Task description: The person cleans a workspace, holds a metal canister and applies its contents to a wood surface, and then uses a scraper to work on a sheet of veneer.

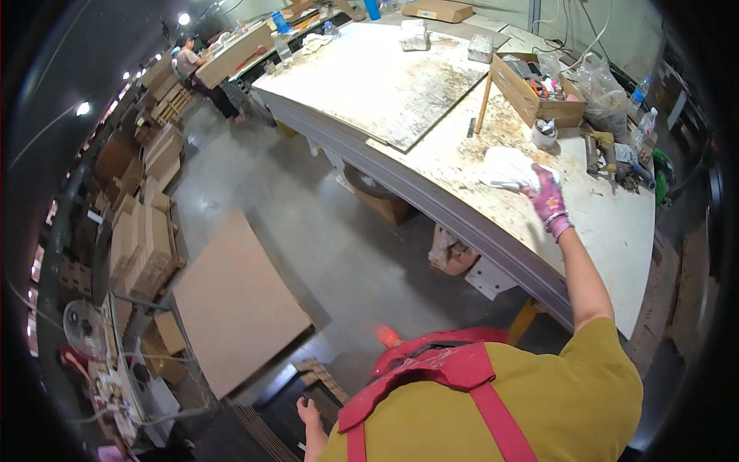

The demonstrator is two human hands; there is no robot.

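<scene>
My right hand [548,202], in a pink-purple patterned glove, grips the near edge of a crumpled white cloth [509,168] lying on the stained worktable. My bare left hand [309,413] hangs low by my side with nothing visible in it, its fingers loosely apart. Below and beside it is a stack of dark sheets [265,416] with ridged brown edges. Close to the cloth stand a small white cup [544,134] and a wooden-handled tool [484,104].
A cardboard box of tools [539,96], plastic bottles and hand tools [604,158] crowd the table's right side. The table edge [462,212] runs diagonally before me. A large brown board [242,300] lies low on the left. Another person [202,73] stands far off among stacked cartons.
</scene>
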